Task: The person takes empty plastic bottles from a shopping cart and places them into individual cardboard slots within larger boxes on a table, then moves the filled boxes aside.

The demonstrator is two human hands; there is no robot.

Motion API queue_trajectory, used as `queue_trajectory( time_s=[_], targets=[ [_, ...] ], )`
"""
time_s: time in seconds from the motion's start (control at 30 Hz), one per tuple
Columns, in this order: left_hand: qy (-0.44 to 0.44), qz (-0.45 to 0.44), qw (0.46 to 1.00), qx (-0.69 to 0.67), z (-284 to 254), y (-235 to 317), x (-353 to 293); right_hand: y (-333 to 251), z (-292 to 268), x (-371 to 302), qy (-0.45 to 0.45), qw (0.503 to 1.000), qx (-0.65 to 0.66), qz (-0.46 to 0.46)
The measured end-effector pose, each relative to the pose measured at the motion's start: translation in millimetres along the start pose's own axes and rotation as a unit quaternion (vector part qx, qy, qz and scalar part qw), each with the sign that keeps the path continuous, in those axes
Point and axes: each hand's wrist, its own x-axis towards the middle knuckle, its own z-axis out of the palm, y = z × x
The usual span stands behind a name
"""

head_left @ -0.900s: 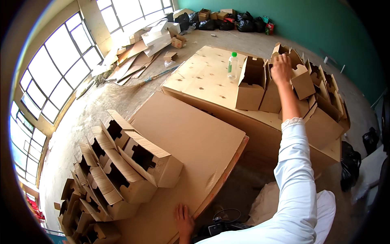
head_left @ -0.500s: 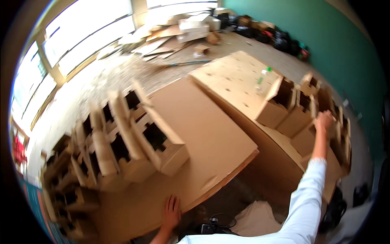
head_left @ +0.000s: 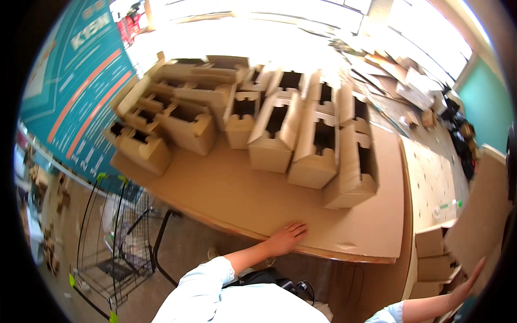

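Observation:
My left hand (head_left: 288, 238) lies flat, palm down with fingers out, near the front edge of the cardboard-covered table (head_left: 231, 199). Beyond it stand several open-topped brown cardboard boxes (head_left: 269, 156) in rows, their notched flaps upright and their insides dark. At the far right, my right hand (head_left: 467, 285) is closed on a cardboard box (head_left: 479, 199), which is raised and tilted, partly cut off by the picture's rim. Below and beside it, more open boxes (head_left: 431, 269) stand on the second table.
A pale wooden tabletop (head_left: 428, 167) adjoins on the right, with a clear green-capped bottle (head_left: 448, 207) lying there. A black wire cart (head_left: 116, 242) stands at left, before a teal printed panel (head_left: 75, 91). Flattened cardboard (head_left: 385, 81) and black bags (head_left: 460, 129) lie farther back.
The view has swung left. My right hand, which was reaching among the right-hand boxes, now has a cardboard box lifted. My left hand still rests on the near table.

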Motion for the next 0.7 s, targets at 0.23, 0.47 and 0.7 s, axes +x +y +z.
queue_trajectory(
  time_s=[0.23, 0.47, 0.7],
  targets=[
    [0.069, -0.111, 0.991, -0.026, -98, -23, -79, -286, 161, -86, -0.419, 0.827, 0.322, -0.191],
    [0.479, -0.354, 0.793, 0.123, -307, -88, -373, -492, 245, -214, -0.474, 0.742, 0.375, -0.291],
    [0.499, -0.657, 0.543, 0.16, -324, -183, -773, -594, 297, -341, -0.533, 0.737, 0.299, -0.29]
  ],
)
